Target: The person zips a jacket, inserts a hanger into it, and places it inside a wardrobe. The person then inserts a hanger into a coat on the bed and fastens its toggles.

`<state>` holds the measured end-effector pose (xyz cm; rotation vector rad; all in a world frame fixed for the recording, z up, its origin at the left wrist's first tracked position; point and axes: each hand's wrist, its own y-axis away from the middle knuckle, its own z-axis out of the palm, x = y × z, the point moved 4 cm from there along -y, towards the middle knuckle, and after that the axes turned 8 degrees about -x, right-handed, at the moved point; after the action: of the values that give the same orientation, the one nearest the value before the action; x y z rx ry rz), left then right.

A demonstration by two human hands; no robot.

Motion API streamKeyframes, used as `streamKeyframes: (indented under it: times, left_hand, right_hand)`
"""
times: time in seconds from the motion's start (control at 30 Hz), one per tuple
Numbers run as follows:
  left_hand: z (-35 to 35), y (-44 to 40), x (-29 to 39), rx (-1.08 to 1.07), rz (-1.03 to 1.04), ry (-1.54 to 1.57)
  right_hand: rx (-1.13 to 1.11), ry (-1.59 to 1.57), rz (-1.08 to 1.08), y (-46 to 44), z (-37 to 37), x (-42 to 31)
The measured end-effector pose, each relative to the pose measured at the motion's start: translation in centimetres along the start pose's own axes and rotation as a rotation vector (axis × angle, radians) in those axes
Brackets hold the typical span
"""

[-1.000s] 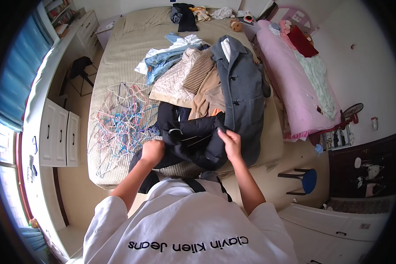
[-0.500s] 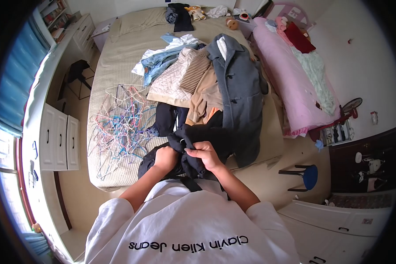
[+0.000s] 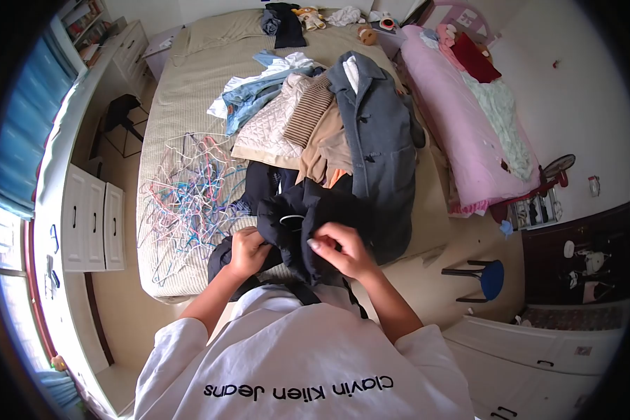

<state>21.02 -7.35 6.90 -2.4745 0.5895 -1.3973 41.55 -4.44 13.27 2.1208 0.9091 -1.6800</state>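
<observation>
A black jacket, puffy-looking, lies bunched at the near edge of the bed in front of me. A white curved piece, apparently part of a hanger, shows in its neck opening. My left hand is closed on the jacket's left side. On the other side of the opening, my right hand has its thumb and curled fingers at the fabric's edge; the fingertips are partly hidden. Just beyond the right hand lies a long grey coat. Left of the jacket is a tangled heap of colourful hangers.
Across the bed lie a cream quilted garment, a tan garment and light blue denim. A pink-covered small bed stands to the right. A blue stool is on the floor, and white cabinets are at left.
My hands have moved apart, the left leftward and the right slightly rightward. The jacket's neck opening is spread wider, and more of the white hanger piece shows.
</observation>
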Motion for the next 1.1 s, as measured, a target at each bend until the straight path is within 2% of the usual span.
streamKeyframes:
  times: [0.07,0.13,0.17,0.2,0.27,0.37,0.47,0.57,0.87,0.97,1.1]
  left_hand:
    - [-1.2,-0.5,0.8,0.008,-0.019,0.013]
    - [-2.0,-1.0,1.2,0.04,-0.044,0.054]
    - [-2.2,-1.2,1.1,0.055,-0.049,0.081]
    - [-2.3,-1.4,0.9,0.051,-0.064,0.073]
    - [-2.5,-1.8,0.4,0.038,-0.095,0.061]
    - [-2.0,-2.4,-0.1,-0.012,-0.055,0.029]
    - [-2.1,-2.9,0.1,-0.09,-0.01,-0.079]
    - [-2.0,-3.3,0.8,-0.225,0.024,-0.241]
    - [-1.3,-2.7,0.0,-0.08,-0.028,-0.018]
    - [-1.9,-2.8,-0.3,-0.019,-0.103,0.137]
    - [-2.7,-3.4,1.1,0.008,-0.133,0.249]
  right_hand:
    - [0.291,0.415,-0.338,0.0,-2.8,-1.8]
    - [0.53,0.717,-0.241,0.6,-5.4,-2.0]
    - [0.559,0.823,-0.19,0.6,-6.5,-1.0]
    - [0.508,0.872,-0.087,0.6,-7.2,0.2]
    - [0.398,0.628,-0.007,0.8,-7.7,3.2]
    - [0.296,0.662,-0.069,1.1,-8.3,5.4]
    - [0.42,0.615,-0.113,1.1,-7.7,4.6]
    - [0.393,0.634,-0.214,0.4,-6.2,2.3]
    - [0.151,0.742,-0.153,-1.2,-5.2,1.0]
    - [0.215,0.817,-0.286,-1.5,-6.3,-1.2]
    - [0.168,0.774,-0.051,0.0,-7.6,1.0]
